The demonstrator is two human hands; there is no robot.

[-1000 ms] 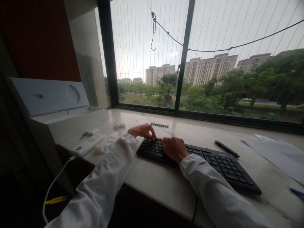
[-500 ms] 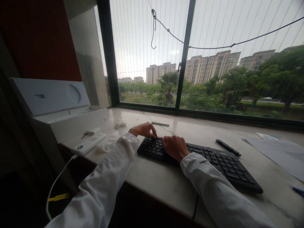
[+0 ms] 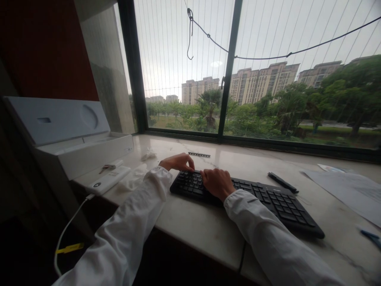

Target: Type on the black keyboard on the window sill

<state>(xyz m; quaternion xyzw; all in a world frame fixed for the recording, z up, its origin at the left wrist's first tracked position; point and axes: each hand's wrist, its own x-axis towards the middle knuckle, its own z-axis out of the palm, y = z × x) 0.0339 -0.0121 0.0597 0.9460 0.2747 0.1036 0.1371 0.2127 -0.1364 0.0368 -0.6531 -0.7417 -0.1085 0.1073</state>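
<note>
A black computer keyboard [image 3: 279, 206] lies at a slant on the pale marble-look sill. At its far left edge is my left hand [image 3: 178, 162], its fingers bent down and drawn together with the tips at the top row of keys. My right hand [image 3: 218, 182] rests over the left-middle keys, fingers curled in. What either hand has between its fingers, if anything, is hidden. Both forearms wear loose white sleeves.
Behind the keyboard lie a thin dark strip [image 3: 199, 154] and a black pen-like object [image 3: 282, 182]. Papers [image 3: 342, 190] and a blue item [image 3: 370, 237] are on the right. On the left are an open white box [image 3: 95, 157], a cabled power bank [image 3: 108, 179], keys [image 3: 107, 168] and crumpled tissue [image 3: 131, 180].
The whole view has shifted slightly, so everything sits a little further left. Both hands stay at nearly the same spots on the keyboard.
</note>
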